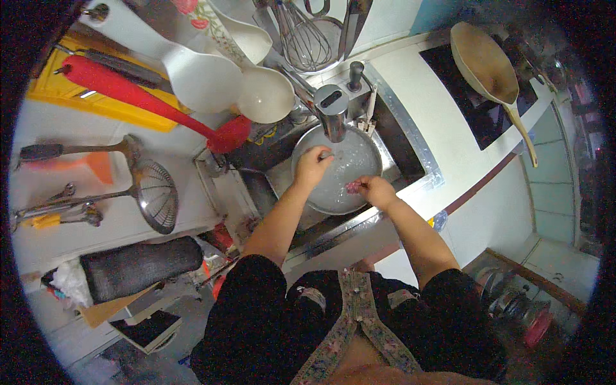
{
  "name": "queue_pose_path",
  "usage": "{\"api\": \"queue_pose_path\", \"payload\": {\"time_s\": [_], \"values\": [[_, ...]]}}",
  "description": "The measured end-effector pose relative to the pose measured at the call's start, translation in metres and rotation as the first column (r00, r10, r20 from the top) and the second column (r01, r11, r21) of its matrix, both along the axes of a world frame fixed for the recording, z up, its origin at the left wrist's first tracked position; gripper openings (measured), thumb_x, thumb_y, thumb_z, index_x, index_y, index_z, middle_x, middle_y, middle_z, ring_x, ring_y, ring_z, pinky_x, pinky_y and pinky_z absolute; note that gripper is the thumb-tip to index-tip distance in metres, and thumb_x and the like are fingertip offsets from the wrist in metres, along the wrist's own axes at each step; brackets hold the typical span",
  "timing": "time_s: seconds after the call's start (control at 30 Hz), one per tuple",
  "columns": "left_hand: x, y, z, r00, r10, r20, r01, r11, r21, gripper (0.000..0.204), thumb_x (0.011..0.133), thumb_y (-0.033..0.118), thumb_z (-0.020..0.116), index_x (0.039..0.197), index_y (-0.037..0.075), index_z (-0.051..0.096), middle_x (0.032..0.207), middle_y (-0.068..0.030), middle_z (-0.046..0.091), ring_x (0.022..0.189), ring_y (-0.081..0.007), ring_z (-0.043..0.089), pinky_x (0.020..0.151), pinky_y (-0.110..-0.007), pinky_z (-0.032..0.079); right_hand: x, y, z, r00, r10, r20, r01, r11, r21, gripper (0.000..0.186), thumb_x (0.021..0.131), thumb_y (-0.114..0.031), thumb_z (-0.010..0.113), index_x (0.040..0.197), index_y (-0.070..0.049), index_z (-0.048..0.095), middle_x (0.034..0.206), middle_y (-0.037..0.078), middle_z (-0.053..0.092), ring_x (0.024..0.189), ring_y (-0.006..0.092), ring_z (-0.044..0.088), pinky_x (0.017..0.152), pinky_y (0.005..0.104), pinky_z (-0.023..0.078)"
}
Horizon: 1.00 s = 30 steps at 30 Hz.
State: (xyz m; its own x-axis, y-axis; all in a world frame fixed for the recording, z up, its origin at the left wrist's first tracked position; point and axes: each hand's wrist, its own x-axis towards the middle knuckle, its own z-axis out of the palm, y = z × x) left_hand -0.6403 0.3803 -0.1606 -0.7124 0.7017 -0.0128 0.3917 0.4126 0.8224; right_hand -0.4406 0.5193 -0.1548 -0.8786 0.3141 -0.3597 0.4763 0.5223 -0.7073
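A round grey pan (333, 199) stands in the metal sink (263, 192) beneath the faucet (332, 115), with water and pale suds or bubbles on its inside. My left hand (312, 168) is over the pan's left part, its fingers closed on a small dark grey thing (325, 154) whose kind I cannot make out. Over the pan's right part, my right hand (377, 192) pinches a small crumpled pink thing (353, 187), perhaps a scrubber. The palm sides of both hands are hidden.
A frying pan (487, 64) sits on the black cooktop (449, 77) at the right. Large ladles (212, 83), a red utensil (141, 96) and a skimmer (156, 196) hang at the left. A whisk (305, 38) stands behind the sink.
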Motion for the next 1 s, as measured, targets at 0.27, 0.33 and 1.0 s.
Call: {"api": "queue_pose_path", "payload": {"time_s": [0.27,0.33,1.0], "values": [[0.038,-0.076,0.084,0.898,0.254,0.360,-0.331,0.928,0.171,0.029,0.079,0.009,0.075,0.104,0.002,0.063,0.099,-0.0068,0.067,0.090,-0.0177,0.063,0.082,-0.031,0.050,-0.019,-0.026,0.010,0.948,-0.299,-0.109,0.255,0.919,-0.302,0.041,0.089,-0.042,0.065,0.114,-0.009,0.067,0.101,0.010,0.070,0.087,0.0273,0.067,0.076,0.0374,0.051],[0.051,-0.081,0.086,0.885,0.238,0.399,-0.348,0.910,0.228,0.029,0.080,0.006,0.074,0.105,0.001,0.060,0.099,-0.0068,0.067,0.090,-0.0180,0.064,0.081,-0.032,0.051,-0.031,-0.040,0.024,0.921,-0.387,0.052,0.333,0.707,-0.624,0.042,0.089,-0.041,0.067,0.114,-0.008,0.067,0.100,0.006,0.070,0.084,0.0221,0.066,0.075,0.0330,0.050],[0.051,-0.137,0.079,0.940,-0.183,0.289,0.205,0.978,-0.047,0.026,0.085,0.015,0.071,0.108,0.002,0.067,0.104,-0.0077,0.070,0.099,-0.0168,0.065,0.087,-0.031,0.051,0.001,0.029,0.157,0.721,-0.372,-0.585,0.450,0.893,-0.014,0.028,0.095,-0.026,0.055,0.111,-0.003,0.058,0.094,0.016,0.061,0.087,0.0295,0.059,0.078,0.0385,0.047]]}}
